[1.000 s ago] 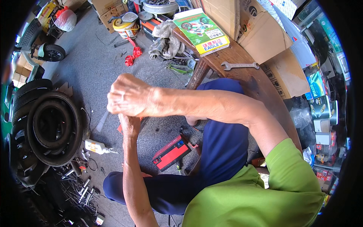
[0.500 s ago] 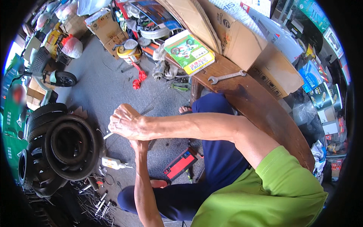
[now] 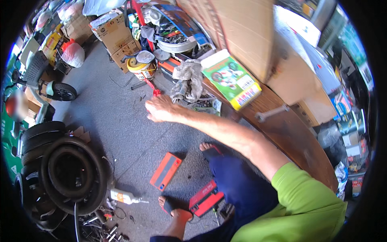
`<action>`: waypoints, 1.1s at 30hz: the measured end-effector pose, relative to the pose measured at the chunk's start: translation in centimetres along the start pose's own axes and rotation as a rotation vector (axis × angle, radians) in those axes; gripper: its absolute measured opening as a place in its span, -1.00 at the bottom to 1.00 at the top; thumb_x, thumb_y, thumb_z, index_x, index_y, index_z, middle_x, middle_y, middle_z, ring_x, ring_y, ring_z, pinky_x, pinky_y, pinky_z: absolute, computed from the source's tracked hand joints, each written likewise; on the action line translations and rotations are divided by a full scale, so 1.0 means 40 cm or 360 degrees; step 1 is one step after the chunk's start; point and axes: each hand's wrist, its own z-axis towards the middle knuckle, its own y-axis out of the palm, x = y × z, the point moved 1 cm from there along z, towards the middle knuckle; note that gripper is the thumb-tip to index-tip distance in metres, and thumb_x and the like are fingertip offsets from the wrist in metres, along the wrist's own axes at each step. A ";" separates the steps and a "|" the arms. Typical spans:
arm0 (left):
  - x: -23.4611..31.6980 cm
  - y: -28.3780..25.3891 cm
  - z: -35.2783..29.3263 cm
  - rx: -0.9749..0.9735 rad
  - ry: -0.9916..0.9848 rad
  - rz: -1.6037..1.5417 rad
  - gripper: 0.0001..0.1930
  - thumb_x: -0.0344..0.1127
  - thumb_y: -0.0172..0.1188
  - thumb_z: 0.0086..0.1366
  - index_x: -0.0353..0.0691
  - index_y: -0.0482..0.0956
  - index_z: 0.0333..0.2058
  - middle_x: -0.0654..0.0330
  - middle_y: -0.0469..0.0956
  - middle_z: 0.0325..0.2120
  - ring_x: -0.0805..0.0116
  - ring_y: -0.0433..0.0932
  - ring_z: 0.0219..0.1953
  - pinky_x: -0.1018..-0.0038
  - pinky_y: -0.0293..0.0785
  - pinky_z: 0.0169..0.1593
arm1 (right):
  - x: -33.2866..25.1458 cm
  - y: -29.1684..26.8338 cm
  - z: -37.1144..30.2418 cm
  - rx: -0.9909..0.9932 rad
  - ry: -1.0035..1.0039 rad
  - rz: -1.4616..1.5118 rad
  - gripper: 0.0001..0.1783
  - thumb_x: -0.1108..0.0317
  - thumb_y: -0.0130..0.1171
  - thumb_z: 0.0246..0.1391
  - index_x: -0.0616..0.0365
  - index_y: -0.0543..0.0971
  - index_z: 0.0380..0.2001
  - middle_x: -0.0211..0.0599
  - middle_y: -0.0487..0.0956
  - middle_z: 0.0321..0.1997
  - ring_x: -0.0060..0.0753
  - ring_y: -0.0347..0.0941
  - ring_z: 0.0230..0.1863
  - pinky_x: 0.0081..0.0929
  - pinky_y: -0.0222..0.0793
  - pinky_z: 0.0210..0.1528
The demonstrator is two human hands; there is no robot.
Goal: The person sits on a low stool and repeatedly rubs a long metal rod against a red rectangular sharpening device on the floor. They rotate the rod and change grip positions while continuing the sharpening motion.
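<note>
My right hand [image 3: 160,109] reaches out over the grey floor at the end of a stretched bare arm, its fingers curled closed. Whatever they hold, if anything, does not show. A red strap [image 3: 156,92] lies just beyond the knuckles, beside a crumpled grey rag [image 3: 187,80]. Below the hand, on the floor near my feet, are a red box with a grey stripe [image 3: 166,171] and a second red-and-black box [image 3: 206,197]. A white bottle with a thin nozzle [image 3: 123,196] lies to their left. My left hand is out of view.
Black tyres [image 3: 72,173] are stacked at the left, with metal rods below them. On the wooden bench [image 3: 298,141] at the right lie an open-end wrench [image 3: 272,113] and a green-and-yellow carton [image 3: 231,78]. A yellow-and-white bucket [image 3: 141,68] stands at the back.
Both hands were together over the floor; now the right hand has moved farther away and to the right, and the left has left the view. The view has shifted too.
</note>
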 end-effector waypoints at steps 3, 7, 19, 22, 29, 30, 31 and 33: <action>-0.156 0.195 0.020 -0.0394 -0.0575 -0.0203 -0.71 -0.22 -0.04 0.45 -0.25 0.51 -0.01 0.16 0.56 -0.23 0.40 0.49 -0.28 0.51 0.39 -0.40 | 0.147 0.221 0.131 -0.0293 0.0210 -0.0258 -0.57 0.15 0.25 0.00 0.24 0.55 -0.13 0.00 0.58 -0.11 -0.05 0.53 0.00 0.01 0.42 -0.01; -0.321 0.300 0.069 -0.0575 -0.1079 -0.0298 -0.70 -0.22 -0.06 0.45 -0.27 0.50 -0.01 0.13 0.55 -0.21 0.35 0.48 -0.24 0.47 0.40 -0.36 | 0.345 0.455 0.239 -0.0149 0.0172 -0.0892 -0.44 0.05 0.24 0.05 0.18 0.53 0.04 0.02 0.42 0.22 -0.03 0.20 0.35 0.18 0.05 0.31; -0.479 0.327 0.213 -0.0441 -0.1446 -0.0145 -0.67 -0.21 -0.10 0.46 -0.31 0.47 -0.01 0.06 0.53 -0.15 0.22 0.46 -0.12 0.34 0.46 -0.24 | 0.381 0.536 0.415 -0.0079 0.0501 -0.0493 -0.67 0.37 0.17 -0.07 0.17 0.58 -0.16 0.11 0.61 -0.11 -0.20 0.61 -0.11 -0.16 0.47 -0.12; -0.473 0.332 0.229 -0.0444 -0.1458 -0.0115 -0.67 -0.21 -0.11 0.47 -0.32 0.46 0.00 0.05 0.53 -0.13 0.18 0.46 -0.09 0.31 0.47 -0.21 | 0.393 0.616 0.504 -0.0072 0.0927 -0.0316 -0.16 0.17 0.33 -0.04 0.23 0.21 0.25 0.21 0.32 0.24 0.03 0.43 0.16 -0.03 0.38 0.12; -0.473 0.304 0.233 -0.0382 -0.1505 -0.0084 -0.65 -0.20 -0.14 0.47 -0.35 0.44 0.00 0.01 0.52 -0.10 0.10 0.45 -0.02 0.24 0.50 -0.15 | 0.114 0.572 0.450 0.0132 -0.0480 0.1067 -0.18 -0.13 0.23 0.02 0.27 0.32 0.17 0.14 0.39 0.10 0.03 0.40 0.12 -0.15 0.35 0.20; -0.476 0.300 0.232 -0.0380 -0.1517 -0.0091 -0.65 -0.20 -0.14 0.48 -0.35 0.44 0.00 0.00 0.52 -0.09 0.09 0.45 -0.01 0.23 0.51 -0.14 | 0.036 0.512 0.370 -0.0135 -0.0584 0.1042 -0.19 -0.19 0.17 0.07 0.35 0.36 0.09 0.09 0.40 -0.02 -0.02 0.39 0.02 -0.13 0.38 0.10; -0.475 0.304 0.235 -0.0414 -0.1519 -0.0100 -0.65 -0.20 -0.15 0.48 -0.36 0.43 0.00 -0.01 0.52 -0.09 0.08 0.45 0.00 0.22 0.51 -0.13 | -0.004 0.534 0.264 -0.0160 -0.0838 0.0849 -0.22 -0.18 0.13 0.11 0.41 0.36 0.03 0.00 0.37 -0.11 -0.02 0.36 -0.07 0.01 0.34 0.04; -0.476 0.291 0.232 -0.0406 -0.1532 -0.0103 -0.64 -0.20 -0.16 0.48 -0.36 0.43 0.00 -0.02 0.52 -0.08 0.06 0.44 0.02 0.20 0.52 -0.11 | -0.121 0.589 -0.010 -0.0424 -0.1116 0.0731 0.00 -0.14 0.16 0.07 0.45 0.09 0.30 0.32 0.12 0.35 0.18 0.20 0.32 0.23 0.00 0.32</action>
